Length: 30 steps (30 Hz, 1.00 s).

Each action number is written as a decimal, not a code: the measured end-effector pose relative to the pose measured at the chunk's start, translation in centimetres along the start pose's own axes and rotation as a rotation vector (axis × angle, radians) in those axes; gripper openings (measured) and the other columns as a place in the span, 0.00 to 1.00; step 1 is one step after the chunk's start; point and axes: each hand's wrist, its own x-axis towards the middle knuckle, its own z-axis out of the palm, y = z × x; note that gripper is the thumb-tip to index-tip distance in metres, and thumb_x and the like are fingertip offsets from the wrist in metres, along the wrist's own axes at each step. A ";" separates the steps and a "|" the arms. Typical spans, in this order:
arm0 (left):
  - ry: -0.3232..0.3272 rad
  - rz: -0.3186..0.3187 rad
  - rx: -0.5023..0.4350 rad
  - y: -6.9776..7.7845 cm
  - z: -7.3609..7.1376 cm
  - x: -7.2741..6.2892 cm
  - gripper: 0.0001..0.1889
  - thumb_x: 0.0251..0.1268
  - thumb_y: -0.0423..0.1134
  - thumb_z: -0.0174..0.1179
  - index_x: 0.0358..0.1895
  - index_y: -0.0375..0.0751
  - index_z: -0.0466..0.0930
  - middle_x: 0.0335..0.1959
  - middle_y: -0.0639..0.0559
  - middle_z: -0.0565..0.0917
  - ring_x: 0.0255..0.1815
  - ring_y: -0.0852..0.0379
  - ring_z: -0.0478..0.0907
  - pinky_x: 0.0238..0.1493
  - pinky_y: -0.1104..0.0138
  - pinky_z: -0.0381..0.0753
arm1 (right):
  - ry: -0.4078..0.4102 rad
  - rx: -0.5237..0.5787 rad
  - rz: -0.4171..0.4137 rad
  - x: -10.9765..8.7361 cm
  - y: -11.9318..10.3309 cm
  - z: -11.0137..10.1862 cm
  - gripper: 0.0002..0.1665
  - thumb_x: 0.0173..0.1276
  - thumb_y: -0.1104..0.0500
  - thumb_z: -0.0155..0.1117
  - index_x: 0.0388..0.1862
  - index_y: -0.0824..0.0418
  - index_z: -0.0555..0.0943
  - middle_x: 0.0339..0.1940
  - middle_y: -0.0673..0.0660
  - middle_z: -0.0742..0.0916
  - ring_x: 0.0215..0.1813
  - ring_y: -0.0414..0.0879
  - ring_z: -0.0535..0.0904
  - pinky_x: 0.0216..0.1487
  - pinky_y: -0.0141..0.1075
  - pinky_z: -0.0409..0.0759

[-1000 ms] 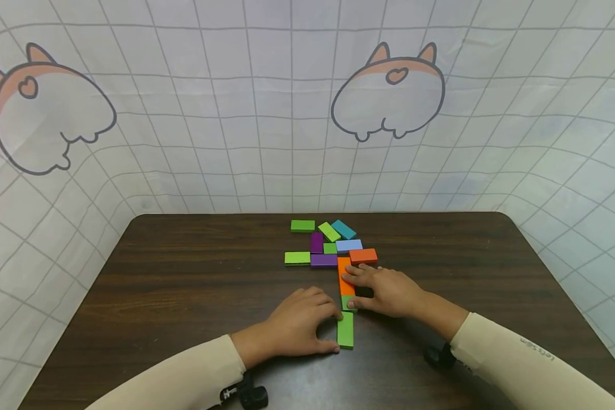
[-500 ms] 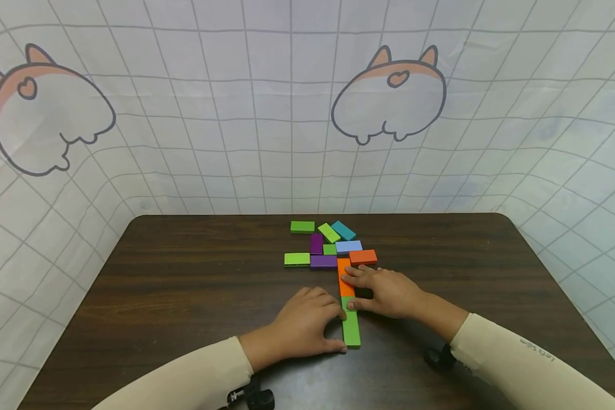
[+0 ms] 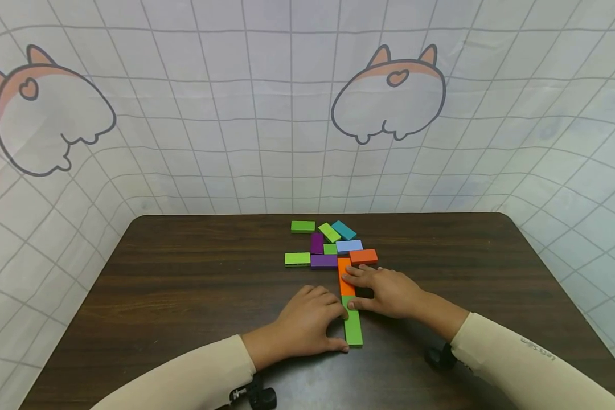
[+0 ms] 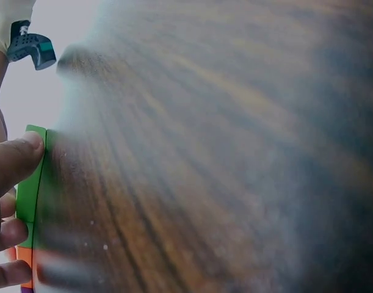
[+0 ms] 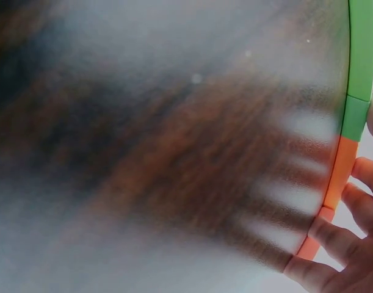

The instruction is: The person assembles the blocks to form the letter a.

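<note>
A row of flat toy blocks runs toward the person. The nearest is a long green block (image 3: pixel 353 331), lying end to end with a short green block (image 5: pixel 355 119) and an orange block (image 3: pixel 344 266). My left hand (image 3: pixel 304 322) has its thumb at the long green block's near left corner and its index finger by the far end. Spread over the row from the right, my right hand (image 3: pixel 389 293) has its thumb on the short green block and its fingertips on the orange one. In the right wrist view, fingertips also overlap a red block (image 5: pixel 314 238).
Beyond the row, several more blocks lie on the dark wooden table (image 3: pixel 184 285), among them a purple block (image 3: pixel 323 261), a light blue block (image 3: pixel 349 246) and a teal block (image 3: pixel 344 229). A white grid-patterned curtain (image 3: pixel 210 142) stands behind the table.
My left hand has pushed the long green block to the right, so it now lines up against the short green block. My right hand has stayed in place on the row.
</note>
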 end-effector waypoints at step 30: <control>0.172 -0.213 0.004 -9.9 -3.7 0.6 0.21 0.69 0.55 0.63 0.58 0.48 0.83 0.59 0.53 0.81 0.65 0.50 0.72 0.63 0.48 0.72 | 0.014 -0.016 0.005 0.0 -0.1 0.4 0.43 0.71 0.30 0.59 0.77 0.51 0.72 0.78 0.51 0.71 0.78 0.52 0.64 0.71 0.59 0.65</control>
